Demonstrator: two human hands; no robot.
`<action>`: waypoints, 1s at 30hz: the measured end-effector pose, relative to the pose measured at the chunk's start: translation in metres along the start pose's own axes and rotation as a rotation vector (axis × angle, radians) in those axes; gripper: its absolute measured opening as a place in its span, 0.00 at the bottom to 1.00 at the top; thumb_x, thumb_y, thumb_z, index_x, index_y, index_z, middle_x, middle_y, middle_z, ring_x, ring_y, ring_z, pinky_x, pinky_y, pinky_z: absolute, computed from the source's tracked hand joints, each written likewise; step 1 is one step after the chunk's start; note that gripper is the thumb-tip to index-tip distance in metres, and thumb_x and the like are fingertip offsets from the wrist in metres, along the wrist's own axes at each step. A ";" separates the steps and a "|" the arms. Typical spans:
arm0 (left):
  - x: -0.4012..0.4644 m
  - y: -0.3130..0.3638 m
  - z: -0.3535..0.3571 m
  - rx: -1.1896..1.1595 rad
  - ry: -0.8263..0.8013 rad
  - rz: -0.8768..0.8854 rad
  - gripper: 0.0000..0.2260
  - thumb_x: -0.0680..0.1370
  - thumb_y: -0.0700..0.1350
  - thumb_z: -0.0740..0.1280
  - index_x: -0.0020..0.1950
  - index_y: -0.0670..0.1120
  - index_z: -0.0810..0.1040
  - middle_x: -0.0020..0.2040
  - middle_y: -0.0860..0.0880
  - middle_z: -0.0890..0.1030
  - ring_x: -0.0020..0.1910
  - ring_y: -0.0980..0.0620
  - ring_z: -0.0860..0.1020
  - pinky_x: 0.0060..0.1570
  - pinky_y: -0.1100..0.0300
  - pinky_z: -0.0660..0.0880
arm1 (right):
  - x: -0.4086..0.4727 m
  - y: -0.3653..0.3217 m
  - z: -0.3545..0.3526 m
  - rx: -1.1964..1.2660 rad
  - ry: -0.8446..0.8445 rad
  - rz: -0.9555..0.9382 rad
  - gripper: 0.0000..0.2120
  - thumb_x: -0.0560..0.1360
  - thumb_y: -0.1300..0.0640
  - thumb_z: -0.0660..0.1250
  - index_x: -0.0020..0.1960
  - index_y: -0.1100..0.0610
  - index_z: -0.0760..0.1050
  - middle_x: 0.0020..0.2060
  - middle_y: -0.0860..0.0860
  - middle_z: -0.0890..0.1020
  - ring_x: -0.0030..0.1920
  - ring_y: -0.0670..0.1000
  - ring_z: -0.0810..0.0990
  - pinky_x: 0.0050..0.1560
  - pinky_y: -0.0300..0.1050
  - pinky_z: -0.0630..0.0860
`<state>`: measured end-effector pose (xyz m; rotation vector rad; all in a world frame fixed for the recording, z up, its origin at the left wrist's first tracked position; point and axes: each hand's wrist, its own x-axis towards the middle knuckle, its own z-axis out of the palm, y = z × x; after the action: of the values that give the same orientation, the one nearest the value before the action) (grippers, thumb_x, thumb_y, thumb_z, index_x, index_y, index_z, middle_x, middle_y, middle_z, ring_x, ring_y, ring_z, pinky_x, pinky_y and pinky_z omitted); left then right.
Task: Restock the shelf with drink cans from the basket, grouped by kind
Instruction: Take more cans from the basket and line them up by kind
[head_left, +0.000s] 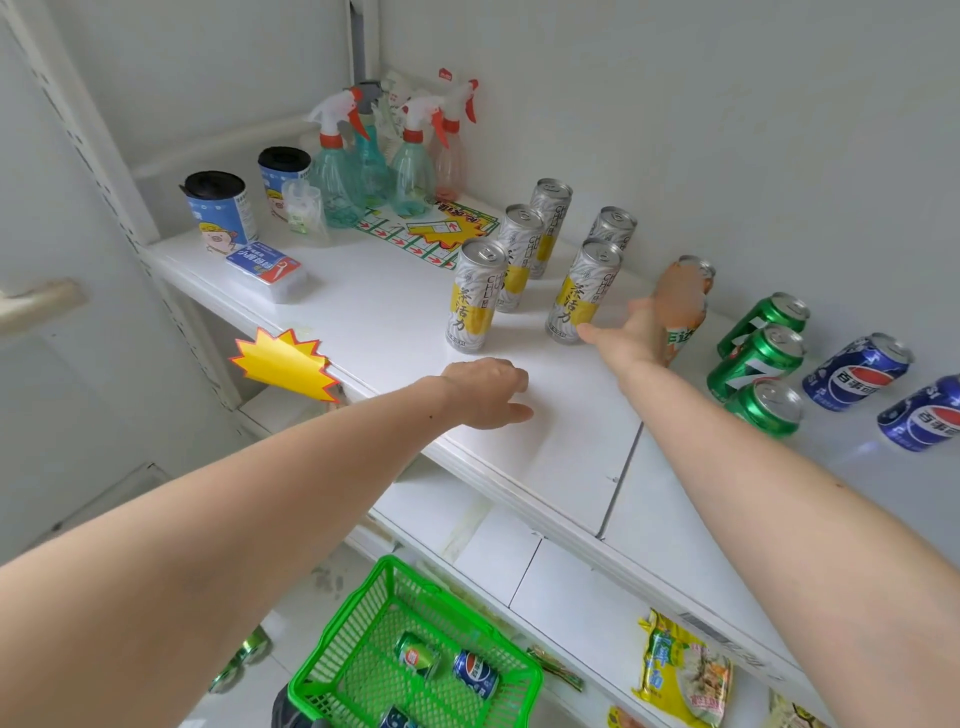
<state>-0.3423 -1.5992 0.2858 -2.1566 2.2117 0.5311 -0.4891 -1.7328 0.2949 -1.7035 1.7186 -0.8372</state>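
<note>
The right hand (657, 322) is wrapped around an orange can (688, 306) at the back of the shelf (545, 457), between the tall silver-and-yellow cans (584, 293) and the green cans (756, 358). The fingers curl round the can's side; the thumb sticks out to the left, clear of it. Whether the can's base is already on the shelf cannot be told.

The left hand (485, 392) holds nothing. It rests knuckles-up on the bare white shelf near the front edge, fingers loosely bent.

Handling, as a judgement: a sealed drink can is a stiff, thin-walled metal cylinder, fairly heavy for its size if full. The painted wall is smooth and can slip in a loose grip. Take hold around the middle of the body, fingers on one side and thumb opposite; avoid the top rim and pull tab. Set it down upright and gently, since a dropped can dents.

Groups on the shelf: five tall slim cans in two rows, three green cans in a line, two blue cans (857, 371) at the far right. All have bright bare-metal tops.

The green basket (332, 654) below is stiff plastic mesh. It holds a green can (415, 656) and a blue can (475, 673) lying on their sides, with another at the frame's bottom edge.
</note>
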 end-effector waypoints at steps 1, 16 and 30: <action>-0.003 0.001 0.000 -0.011 0.027 -0.012 0.21 0.79 0.58 0.60 0.70 0.50 0.69 0.67 0.50 0.71 0.66 0.47 0.71 0.54 0.53 0.70 | -0.007 0.003 0.001 0.017 0.017 -0.013 0.35 0.67 0.51 0.79 0.68 0.59 0.68 0.63 0.56 0.76 0.63 0.57 0.76 0.59 0.45 0.73; -0.083 -0.021 0.019 -0.121 0.267 -0.090 0.16 0.79 0.55 0.63 0.64 0.50 0.73 0.63 0.50 0.73 0.63 0.48 0.72 0.52 0.55 0.71 | -0.131 0.018 0.012 0.150 -0.013 -0.036 0.18 0.71 0.54 0.75 0.58 0.56 0.76 0.53 0.52 0.81 0.45 0.50 0.80 0.55 0.55 0.80; -0.198 -0.094 0.130 -0.197 0.386 -0.027 0.12 0.79 0.50 0.63 0.60 0.46 0.75 0.60 0.48 0.74 0.55 0.46 0.77 0.45 0.50 0.77 | -0.298 0.061 0.091 0.240 -0.027 -0.166 0.13 0.75 0.58 0.72 0.57 0.60 0.75 0.44 0.51 0.80 0.39 0.44 0.78 0.45 0.36 0.75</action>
<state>-0.2699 -1.3755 0.1886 -2.5762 2.3958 0.3693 -0.4512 -1.4389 0.1803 -1.7000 1.4095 -1.0453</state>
